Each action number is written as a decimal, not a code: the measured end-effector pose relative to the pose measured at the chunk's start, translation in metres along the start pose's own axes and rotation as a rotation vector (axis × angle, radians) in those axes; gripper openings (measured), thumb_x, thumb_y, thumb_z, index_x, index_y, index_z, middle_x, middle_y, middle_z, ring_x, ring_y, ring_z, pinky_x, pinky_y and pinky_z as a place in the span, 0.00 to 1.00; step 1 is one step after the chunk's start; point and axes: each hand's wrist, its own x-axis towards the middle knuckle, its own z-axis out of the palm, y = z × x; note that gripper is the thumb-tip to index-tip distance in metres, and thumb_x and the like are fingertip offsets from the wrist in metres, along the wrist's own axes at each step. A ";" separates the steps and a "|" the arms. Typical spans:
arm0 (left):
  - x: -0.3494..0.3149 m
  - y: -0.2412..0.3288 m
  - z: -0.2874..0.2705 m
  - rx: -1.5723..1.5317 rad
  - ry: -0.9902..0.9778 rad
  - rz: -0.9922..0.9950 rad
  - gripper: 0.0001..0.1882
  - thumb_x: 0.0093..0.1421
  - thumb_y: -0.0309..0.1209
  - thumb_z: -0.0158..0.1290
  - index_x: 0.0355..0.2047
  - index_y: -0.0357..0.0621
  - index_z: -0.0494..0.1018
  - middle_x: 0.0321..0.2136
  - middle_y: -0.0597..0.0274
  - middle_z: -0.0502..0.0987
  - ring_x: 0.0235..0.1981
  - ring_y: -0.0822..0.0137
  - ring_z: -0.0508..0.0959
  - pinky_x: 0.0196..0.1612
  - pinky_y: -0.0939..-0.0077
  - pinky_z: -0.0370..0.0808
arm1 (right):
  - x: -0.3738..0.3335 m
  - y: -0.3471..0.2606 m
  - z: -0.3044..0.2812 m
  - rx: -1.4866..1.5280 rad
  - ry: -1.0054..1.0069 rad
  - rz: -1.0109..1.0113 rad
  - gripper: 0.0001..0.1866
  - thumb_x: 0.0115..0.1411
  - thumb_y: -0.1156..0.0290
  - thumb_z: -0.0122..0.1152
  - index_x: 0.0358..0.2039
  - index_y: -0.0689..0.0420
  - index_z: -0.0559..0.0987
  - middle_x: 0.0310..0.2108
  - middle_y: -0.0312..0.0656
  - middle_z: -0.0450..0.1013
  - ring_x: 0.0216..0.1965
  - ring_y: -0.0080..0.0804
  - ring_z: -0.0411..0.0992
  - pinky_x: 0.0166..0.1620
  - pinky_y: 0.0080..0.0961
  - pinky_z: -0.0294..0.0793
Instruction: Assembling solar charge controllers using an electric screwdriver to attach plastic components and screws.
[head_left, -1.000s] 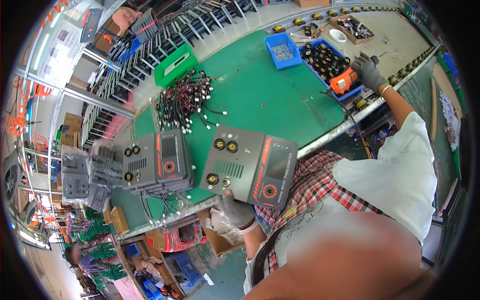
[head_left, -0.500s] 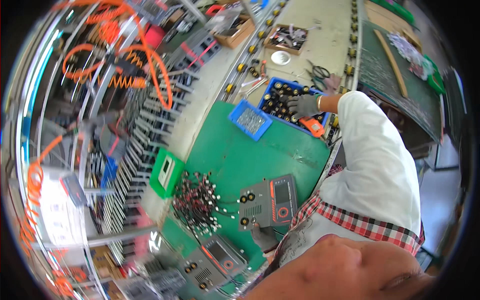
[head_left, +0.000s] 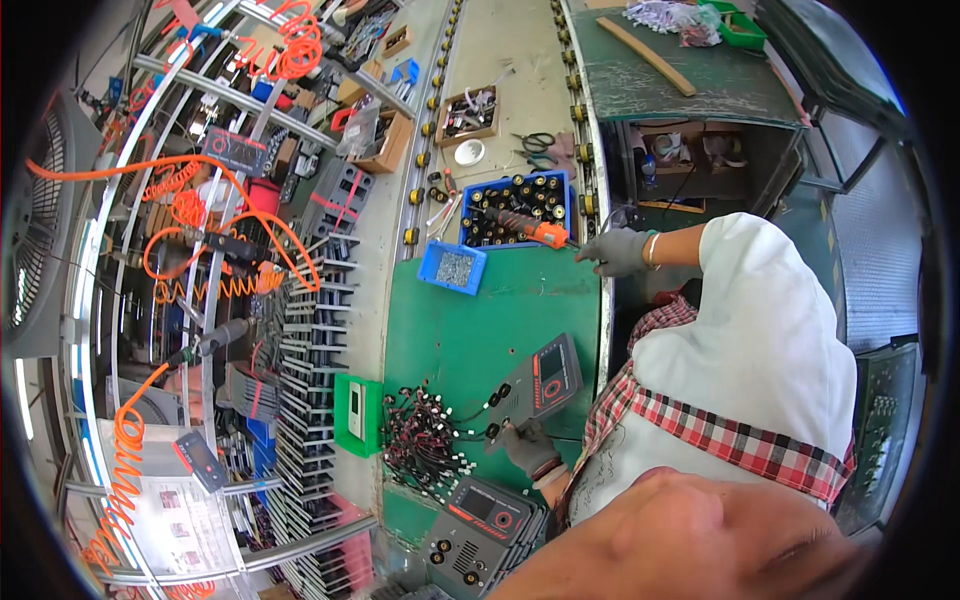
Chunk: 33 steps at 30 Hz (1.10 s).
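My left hand (head_left: 528, 448) grips the lower edge of a grey front panel (head_left: 538, 385) with a dark display, a round red-ringed dial and black terminal knobs; the panel tilts over the green mat. My right hand (head_left: 615, 252) is just right of a blue bin (head_left: 467, 212) full of black, brass-centred terminal knobs (head_left: 540, 190). Its fingers are curled together, and what they hold, if anything, is too small to make out. Close to those fingertips, an orange-and-black power screwdriver (head_left: 530, 228) lies across the bin.
A small blue tray (head_left: 452, 268) of screws stands beside the bin. Bundled wires with white connectors (head_left: 425, 440) lie left of the panel, near a green tray (head_left: 358, 415). More grey panels (head_left: 480, 530) are stacked in front. A roller conveyor (head_left: 530, 80) runs beyond, with scissors (head_left: 535, 142) on it.
My right hand has come out of the blue bin, moving right and toward me. The panel in my left hand is now tilted more. The view has shifted.
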 end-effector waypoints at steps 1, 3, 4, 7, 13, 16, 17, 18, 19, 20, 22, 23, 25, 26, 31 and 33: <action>0.004 0.002 -0.002 0.045 0.013 0.034 0.06 0.56 0.30 0.44 0.31 0.40 0.66 0.25 0.63 0.71 0.23 0.70 0.71 0.24 0.77 0.69 | -0.017 -0.010 -0.021 -0.042 -0.018 0.143 0.24 0.47 0.66 0.52 0.48 0.48 0.68 0.39 0.46 0.71 0.40 0.43 0.69 0.43 0.36 0.68; 0.001 -0.008 0.020 0.086 0.009 0.060 0.06 0.55 0.30 0.44 0.31 0.41 0.66 0.24 0.63 0.71 0.22 0.69 0.71 0.23 0.76 0.69 | -0.033 0.028 -0.043 -0.098 0.010 0.280 0.24 0.48 0.66 0.50 0.49 0.47 0.67 0.40 0.45 0.70 0.42 0.44 0.68 0.43 0.38 0.68; -0.004 -0.005 0.029 0.220 0.028 0.118 0.07 0.55 0.30 0.44 0.31 0.41 0.65 0.24 0.63 0.71 0.21 0.69 0.71 0.21 0.76 0.67 | -0.040 0.043 -0.043 -0.101 0.045 0.306 0.24 0.48 0.66 0.50 0.50 0.46 0.66 0.40 0.45 0.70 0.41 0.44 0.69 0.43 0.38 0.68; 0.006 0.002 0.044 0.413 0.027 0.219 0.08 0.55 0.31 0.45 0.31 0.40 0.64 0.23 0.62 0.71 0.20 0.70 0.70 0.19 0.75 0.66 | -0.050 0.083 -0.053 -0.141 0.052 0.433 0.24 0.51 0.63 0.50 0.51 0.46 0.65 0.41 0.44 0.69 0.43 0.43 0.68 0.44 0.37 0.67; 0.062 0.000 0.078 0.600 0.067 0.301 0.11 0.54 0.33 0.46 0.33 0.38 0.64 0.23 0.60 0.70 0.20 0.69 0.70 0.19 0.75 0.65 | -0.068 0.215 -0.094 -0.017 0.268 0.725 0.27 0.51 0.64 0.51 0.53 0.48 0.60 0.46 0.47 0.64 0.46 0.45 0.65 0.47 0.37 0.65; 0.097 -0.006 0.079 0.987 0.178 0.464 0.15 0.54 0.34 0.46 0.37 0.36 0.64 0.24 0.58 0.71 0.22 0.67 0.70 0.21 0.74 0.66 | -0.052 0.304 -0.128 -0.017 0.391 0.810 0.28 0.51 0.64 0.51 0.54 0.49 0.59 0.48 0.46 0.63 0.48 0.45 0.63 0.49 0.36 0.63; 0.103 -0.009 0.081 1.330 0.241 0.597 0.17 0.54 0.34 0.47 0.39 0.34 0.64 0.25 0.57 0.71 0.23 0.66 0.71 0.22 0.74 0.67 | -0.047 0.328 -0.134 -0.067 0.448 0.880 0.29 0.51 0.62 0.52 0.54 0.50 0.58 0.48 0.46 0.62 0.48 0.45 0.62 0.49 0.36 0.63; 0.110 -0.013 0.082 1.339 0.242 0.603 0.17 0.54 0.34 0.47 0.39 0.34 0.64 0.25 0.57 0.71 0.23 0.66 0.71 0.22 0.74 0.67 | -0.042 0.352 -0.140 -0.118 0.503 0.947 0.30 0.51 0.61 0.53 0.54 0.51 0.57 0.47 0.47 0.61 0.49 0.45 0.61 0.49 0.36 0.62; 0.115 -0.018 0.095 1.387 0.283 0.598 0.18 0.54 0.34 0.46 0.41 0.33 0.64 0.28 0.55 0.71 0.25 0.65 0.72 0.24 0.72 0.68 | -0.045 0.376 -0.147 -0.099 0.500 0.977 0.30 0.51 0.61 0.53 0.54 0.51 0.57 0.47 0.47 0.61 0.49 0.45 0.61 0.49 0.36 0.62; 0.114 -0.020 0.105 1.428 0.349 0.596 0.19 0.54 0.34 0.46 0.42 0.31 0.64 0.30 0.53 0.71 0.26 0.63 0.72 0.26 0.71 0.69 | -0.039 0.394 -0.156 -0.103 0.554 0.991 0.31 0.51 0.59 0.54 0.54 0.52 0.57 0.48 0.46 0.61 0.50 0.44 0.60 0.50 0.35 0.62; 0.055 -0.041 0.182 1.152 0.342 0.600 0.19 0.54 0.34 0.46 0.42 0.31 0.64 0.31 0.51 0.71 0.28 0.62 0.72 0.29 0.69 0.69 | -0.021 0.417 -0.166 -0.105 0.580 1.000 0.33 0.50 0.58 0.54 0.54 0.53 0.56 0.48 0.46 0.60 0.50 0.44 0.59 0.50 0.35 0.61; 0.032 -0.048 0.218 0.851 0.321 0.599 0.19 0.54 0.34 0.46 0.41 0.30 0.64 0.33 0.49 0.70 0.29 0.62 0.71 0.31 0.68 0.68 | -0.013 0.421 -0.181 -0.086 0.590 1.038 0.33 0.49 0.58 0.55 0.54 0.53 0.57 0.48 0.45 0.61 0.50 0.43 0.60 0.50 0.35 0.62; 0.027 -0.050 0.258 0.936 0.261 0.718 0.19 0.55 0.34 0.44 0.42 0.30 0.63 0.34 0.48 0.69 0.30 0.61 0.70 0.34 0.68 0.67 | -0.015 0.441 -0.195 -0.058 0.589 1.100 0.34 0.49 0.57 0.56 0.54 0.54 0.57 0.47 0.45 0.61 0.50 0.43 0.60 0.50 0.35 0.62; 0.012 -0.056 0.282 0.977 0.125 0.772 0.19 0.56 0.35 0.44 0.41 0.30 0.63 0.34 0.48 0.69 0.31 0.62 0.70 0.35 0.69 0.67 | -0.008 0.452 -0.198 -0.018 0.524 1.093 0.31 0.48 0.57 0.56 0.52 0.54 0.61 0.47 0.45 0.62 0.50 0.42 0.60 0.51 0.33 0.61; -0.023 -0.098 0.384 0.983 -0.250 0.859 0.21 0.60 0.38 0.38 0.40 0.28 0.64 0.33 0.53 0.68 0.30 0.67 0.68 0.33 0.75 0.66 | -0.033 0.467 -0.194 0.096 0.444 0.996 0.26 0.48 0.61 0.56 0.47 0.56 0.66 0.46 0.47 0.62 0.50 0.42 0.60 0.51 0.33 0.61; -0.020 -0.119 0.416 0.942 -0.429 0.843 0.21 0.60 0.39 0.36 0.40 0.28 0.64 0.32 0.53 0.68 0.30 0.68 0.68 0.33 0.76 0.67 | -0.088 0.468 -0.187 0.065 0.483 0.825 0.25 0.48 0.66 0.55 0.47 0.56 0.66 0.46 0.47 0.62 0.51 0.44 0.59 0.51 0.33 0.60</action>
